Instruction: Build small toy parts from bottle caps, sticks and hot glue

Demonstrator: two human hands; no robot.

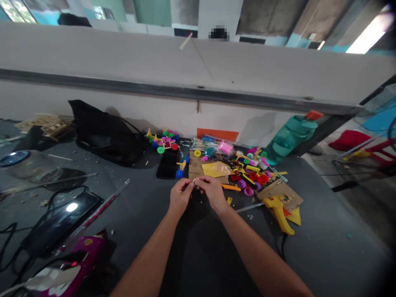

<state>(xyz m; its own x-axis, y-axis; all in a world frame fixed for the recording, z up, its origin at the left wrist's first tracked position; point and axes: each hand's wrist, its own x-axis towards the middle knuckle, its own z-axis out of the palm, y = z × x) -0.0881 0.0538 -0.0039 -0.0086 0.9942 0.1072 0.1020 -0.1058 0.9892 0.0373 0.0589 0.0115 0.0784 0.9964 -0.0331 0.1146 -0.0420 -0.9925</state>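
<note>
Left hand: And look at the left hand (181,196), raised above the counter, fingers (188,185) closed in a tight pinch on a small pale piece (194,180).

Right hand: The right hand (212,192) meets it from the other side, fingers (201,182) closed on that same piece. Pinching from both sides gives something this tiny a steady hold.

Small piece: It's right there between the fingertips, over the counter and just in front of the parts pile. Mostly hidden, so its material is hard to call.

Parts pile: What a spread! Glossy plastic caps (247,173) in red, purple and yellow, scattered within easy reach around a crinkly pink packet (225,147).

Right of the hands: A chunky yellow glue gun (278,212) lies on a scrap of brown cardboard (292,197), its handle toward the near edge.

Back edge: Up against the wall, a smooth teal bottle (289,138) with an orange cap, a black phone (168,163) lying flat, and a little wheeled model (162,141) in bright colours.

Left side: A slumped black bag (102,136) sits on the dark counter (328,206).
</note>
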